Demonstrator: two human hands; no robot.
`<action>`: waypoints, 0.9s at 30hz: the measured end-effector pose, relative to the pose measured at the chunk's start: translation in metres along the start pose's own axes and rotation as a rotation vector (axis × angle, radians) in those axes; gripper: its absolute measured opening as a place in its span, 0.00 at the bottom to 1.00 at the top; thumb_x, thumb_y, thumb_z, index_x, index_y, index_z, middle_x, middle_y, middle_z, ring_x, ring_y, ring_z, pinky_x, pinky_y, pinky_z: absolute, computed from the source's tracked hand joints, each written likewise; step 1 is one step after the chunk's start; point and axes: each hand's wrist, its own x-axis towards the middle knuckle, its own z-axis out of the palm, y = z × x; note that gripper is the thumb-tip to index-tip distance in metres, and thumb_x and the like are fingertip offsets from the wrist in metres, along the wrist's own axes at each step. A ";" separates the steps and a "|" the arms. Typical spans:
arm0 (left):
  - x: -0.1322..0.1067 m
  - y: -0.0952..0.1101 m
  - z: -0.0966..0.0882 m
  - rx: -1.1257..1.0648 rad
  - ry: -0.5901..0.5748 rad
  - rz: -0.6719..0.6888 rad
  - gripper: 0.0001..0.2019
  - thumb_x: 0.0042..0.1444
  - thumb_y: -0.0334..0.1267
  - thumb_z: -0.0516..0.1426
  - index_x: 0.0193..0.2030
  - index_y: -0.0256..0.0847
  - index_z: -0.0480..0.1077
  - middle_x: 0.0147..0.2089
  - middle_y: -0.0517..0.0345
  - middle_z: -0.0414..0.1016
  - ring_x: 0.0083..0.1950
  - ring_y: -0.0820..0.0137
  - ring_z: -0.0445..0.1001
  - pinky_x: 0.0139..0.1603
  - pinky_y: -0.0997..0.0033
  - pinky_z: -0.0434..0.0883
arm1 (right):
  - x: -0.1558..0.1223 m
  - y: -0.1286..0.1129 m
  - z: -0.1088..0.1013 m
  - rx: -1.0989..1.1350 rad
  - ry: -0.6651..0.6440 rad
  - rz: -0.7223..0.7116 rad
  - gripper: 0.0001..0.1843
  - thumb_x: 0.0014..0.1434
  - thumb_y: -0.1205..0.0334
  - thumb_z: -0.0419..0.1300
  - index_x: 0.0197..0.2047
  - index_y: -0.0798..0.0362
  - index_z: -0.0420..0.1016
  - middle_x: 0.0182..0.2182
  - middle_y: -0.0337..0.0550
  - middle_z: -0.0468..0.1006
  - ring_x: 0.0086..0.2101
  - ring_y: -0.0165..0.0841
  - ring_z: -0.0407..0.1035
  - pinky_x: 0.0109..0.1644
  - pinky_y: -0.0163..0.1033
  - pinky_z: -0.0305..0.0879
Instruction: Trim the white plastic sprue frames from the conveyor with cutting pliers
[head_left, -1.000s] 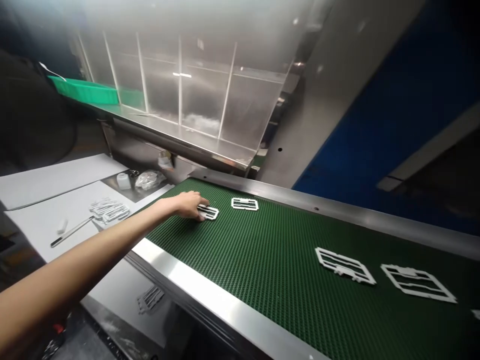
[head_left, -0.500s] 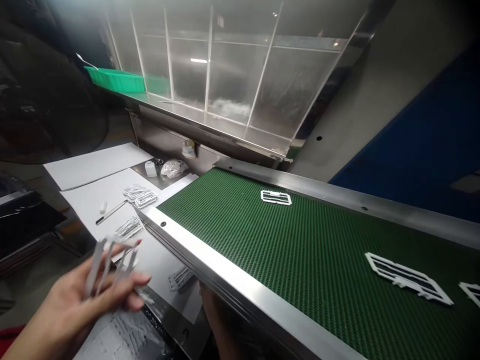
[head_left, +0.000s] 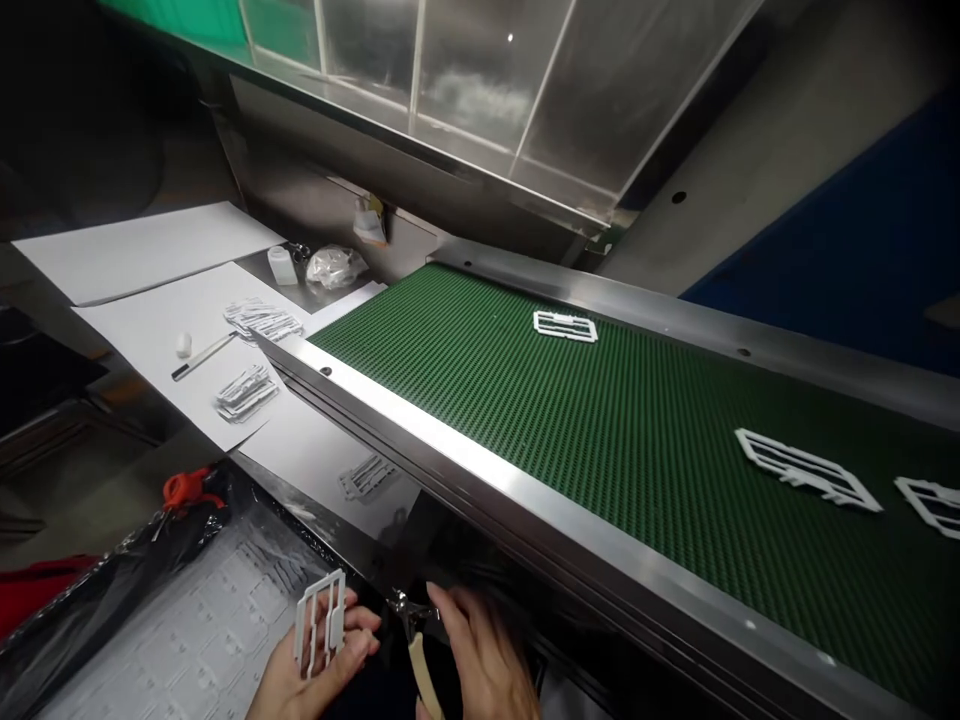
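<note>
The left hand (head_left: 311,670) grips a white plastic frame (head_left: 321,622) upright between thumb and fingers, low beside the conveyor belt (head_left: 525,420). The right hand (head_left: 480,655), just beside it, closes on small pliers (head_left: 416,640) pointing toward the frame

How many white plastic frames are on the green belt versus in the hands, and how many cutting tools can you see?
White frames on the green belt: 3 ()
White frame in left hand: 1
Pliers in right hand: 1
Orange-handled scissors: 1
Total: 6
</note>
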 end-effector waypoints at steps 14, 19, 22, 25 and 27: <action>-0.004 0.009 0.033 0.329 -0.216 0.036 0.22 0.48 0.51 0.63 0.44 0.42 0.64 0.28 0.62 0.76 0.30 0.65 0.74 0.36 0.66 0.71 | -0.037 0.013 -0.017 -0.197 -0.020 -0.017 0.38 0.56 0.41 0.58 0.66 0.43 0.55 0.51 0.47 0.75 0.47 0.47 0.70 0.49 0.51 0.66; -0.007 -0.004 0.037 0.439 -0.205 0.075 0.19 0.49 0.51 0.62 0.42 0.42 0.66 0.27 0.61 0.75 0.29 0.63 0.73 0.34 0.66 0.70 | -0.057 0.027 0.000 -0.299 -0.105 0.011 0.52 0.46 0.37 0.65 0.68 0.49 0.51 0.49 0.53 0.76 0.43 0.50 0.71 0.46 0.53 0.67; 0.000 -0.003 0.033 0.534 -0.137 0.105 0.19 0.51 0.53 0.60 0.43 0.44 0.67 0.30 0.59 0.76 0.34 0.60 0.74 0.38 0.64 0.69 | -0.060 0.027 -0.002 -0.300 -0.132 0.062 0.46 0.44 0.46 0.68 0.64 0.52 0.59 0.46 0.54 0.76 0.42 0.50 0.70 0.47 0.55 0.66; 0.012 0.003 0.023 0.586 -0.044 0.106 0.20 0.52 0.55 0.58 0.46 0.45 0.66 0.30 0.60 0.77 0.34 0.59 0.74 0.38 0.63 0.68 | -0.055 0.025 -0.015 -0.275 -0.161 0.096 0.42 0.43 0.55 0.67 0.61 0.50 0.62 0.46 0.53 0.75 0.43 0.50 0.69 0.46 0.54 0.66; 0.018 0.004 0.018 0.578 -0.074 0.090 0.19 0.52 0.54 0.59 0.45 0.44 0.67 0.27 0.61 0.77 0.30 0.61 0.73 0.36 0.63 0.69 | -0.052 0.025 -0.024 -0.259 -0.162 0.113 0.40 0.43 0.59 0.65 0.61 0.48 0.62 0.47 0.52 0.75 0.43 0.50 0.69 0.45 0.54 0.67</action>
